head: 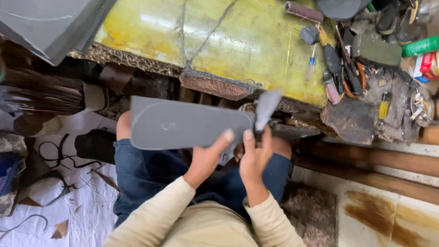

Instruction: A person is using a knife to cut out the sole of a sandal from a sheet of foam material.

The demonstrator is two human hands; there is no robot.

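Note:
A flat grey rubber sheet (183, 122) with a sole outline drawn on it is held over my lap. My left hand (208, 158) grips its lower edge, thumb on top. My right hand (254, 153) pinches the sheet's right end, where a narrow grey strip (267, 107) curls upward away from the sheet. Whether a cutting tool sits in my right hand is hidden behind the fingers. Both arms wear cream sleeves, and my knees in blue jeans lie under the sheet.
A worn yellow workboard (228, 41) with a chipped edge lies ahead. Screwdrivers, brushes and other hand tools (338, 68) crowd its right side. Another grey sheet (45, 23) is at top left. Scraps and black straps (59, 155) lie on white paper at left.

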